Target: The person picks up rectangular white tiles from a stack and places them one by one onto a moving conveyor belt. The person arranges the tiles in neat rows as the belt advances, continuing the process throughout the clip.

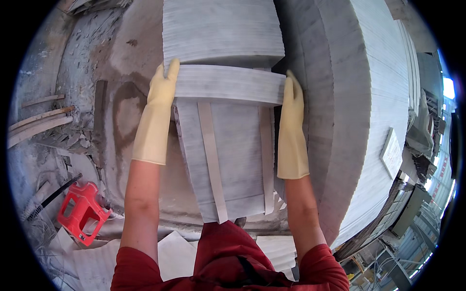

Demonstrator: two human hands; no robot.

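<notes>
Both my hands wear long cream rubber gloves. Between them lies a narrow bundle of thin grey-white stone slabs (228, 83), standing on edge side by side. My left hand (164, 85) clasps its left end, thumb and fingers at the upper corner. Against the right end presses my right hand (292, 92), its fingers partly hidden behind the stone. Beneath and nearer to me is a flat grey stone surface (238, 150) with two pale strips (212, 160) running lengthwise over it. Just beyond the bundle stands a larger stack of similar slabs (221, 34).
A tall, long row of stacked slabs (349, 121) rises close on my right, with a small loose white tile (391, 153) on it. At lower left a red plastic stool (83, 213) lies among rubble. Curved wooden strips (41, 123) lie at far left. Loose slabs (177, 257) lie near my legs.
</notes>
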